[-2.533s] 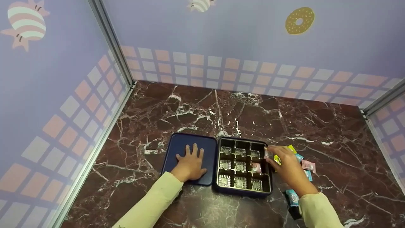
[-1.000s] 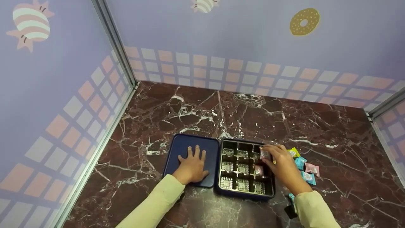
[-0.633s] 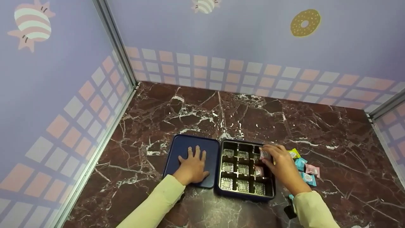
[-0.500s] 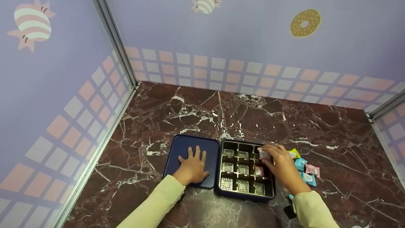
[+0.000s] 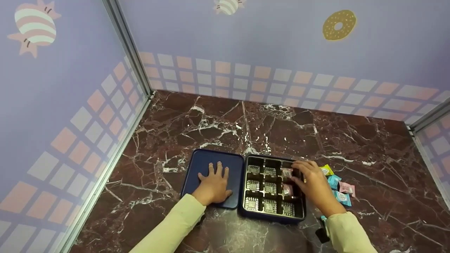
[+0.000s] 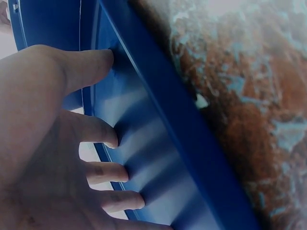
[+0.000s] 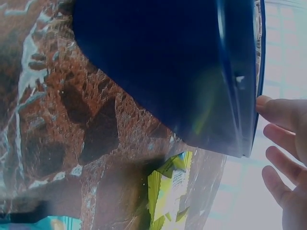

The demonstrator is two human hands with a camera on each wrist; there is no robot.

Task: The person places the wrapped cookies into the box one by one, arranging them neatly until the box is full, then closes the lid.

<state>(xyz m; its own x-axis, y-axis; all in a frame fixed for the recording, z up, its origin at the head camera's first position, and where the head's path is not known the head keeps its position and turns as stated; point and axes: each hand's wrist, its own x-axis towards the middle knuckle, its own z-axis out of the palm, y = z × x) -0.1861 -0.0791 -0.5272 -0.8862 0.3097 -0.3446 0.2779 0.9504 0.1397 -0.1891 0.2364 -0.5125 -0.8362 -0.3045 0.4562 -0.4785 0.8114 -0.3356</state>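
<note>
A dark blue tin [image 5: 272, 217] stands on the marble surface, with a black tray of square compartments inside. Its blue lid [image 5: 199, 162] lies flat along the left side. My left hand [image 5: 212, 184] rests on the lid with fingers spread, and the left wrist view has the fingertips [image 6: 109, 136] touching the blue metal. One pink-wrapped candy [image 5: 287, 172] sits in the far right compartment, another pink candy [image 5: 288, 190] in the one nearer me. Over the tin's right edge, my right hand [image 5: 316, 186] has thumb and fingers apart beside the far candy, holding nothing.
Right of the tin lie a yellow candy [image 5: 326, 170], blue candies [image 5: 342, 198] and a pink candy [image 5: 347, 188]. A small black object [image 5: 321, 235] is near the right sleeve. Patterned walls [image 5: 225, 42] enclose the surface at the back and sides.
My right hand carried the pink candy leftward over the tin, and it has dropped from the fingers into the far right compartment. My left hand has stayed on the lid.
</note>
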